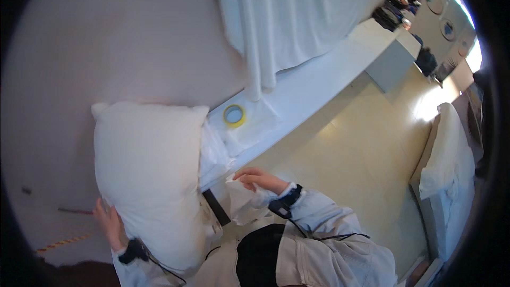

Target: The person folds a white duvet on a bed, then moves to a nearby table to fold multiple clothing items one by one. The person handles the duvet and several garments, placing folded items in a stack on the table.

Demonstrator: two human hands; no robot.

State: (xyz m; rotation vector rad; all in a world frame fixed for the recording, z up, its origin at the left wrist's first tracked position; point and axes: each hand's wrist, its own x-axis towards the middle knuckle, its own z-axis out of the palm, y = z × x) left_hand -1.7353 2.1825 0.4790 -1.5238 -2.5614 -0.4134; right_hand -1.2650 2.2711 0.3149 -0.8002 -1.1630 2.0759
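Note:
A plump white pillow [151, 175] stands in front of me on the left. My left hand [110, 224] lies against its lower left edge with the fingers stretched out and somewhat apart. To the right of the pillow, my right hand [260, 179] has its fingers bent together at the top of a thin, crumpled white sheet [243, 202], plastic or paper, which hangs down below it. Between pillow and right hand lies crumpled clear plastic [215, 151]. A roll of yellow tape [234, 116] rests flat on the plastic spread over the white bench.
The long white bench [319, 82] runs along the wall to the far right, under a hanging pale blanket [297, 16]. A dark strip [217, 207] sits beside the pillow. Bags [390, 13] are piled at the bench's far end. White bedding [446, 165] lies at the right.

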